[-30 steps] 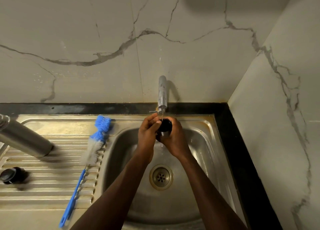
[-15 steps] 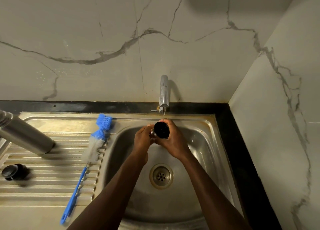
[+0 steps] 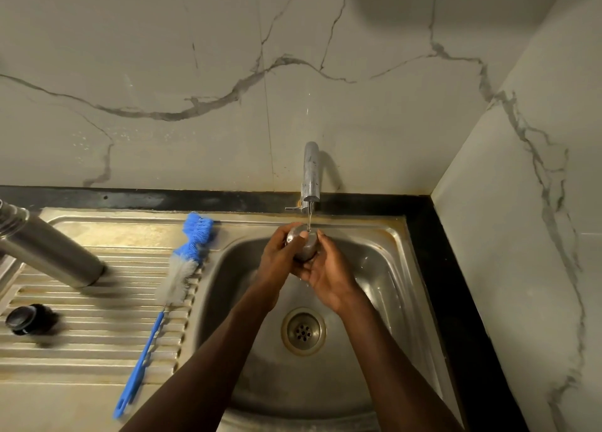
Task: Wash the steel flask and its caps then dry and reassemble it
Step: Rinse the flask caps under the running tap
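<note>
You hold the steel cap (image 3: 304, 244) in both hands over the back of the sink basin (image 3: 384, 268), right under the tap (image 3: 311, 174), and a thin stream of water (image 3: 309, 218) falls onto its top. The cap shows as a rounded, dull silver piece, wet and glinting, with a darker underside turned toward your palms. Your left hand (image 3: 277, 262) wraps around its left side, thumb laid across the top; your right hand (image 3: 325, 275) cups it from below and the right, fingers curled beneath. Both hands are clasped on it, touching each other at the fingertips.

The steel flask (image 3: 49, 249) lies tilted at the back left corner of the drainboard (image 3: 97, 340), its neck running off the left edge, its brushed body matte grey. The black inner cap (image 3: 24, 319) sits near the left edge of the ribbed drainboard, in front of the flask and apart from it. The blue bottle brush (image 3: 176, 278) lies along the drainboard's right edge beside the basin, bristle head toward the back, handle toward the front.
</note>
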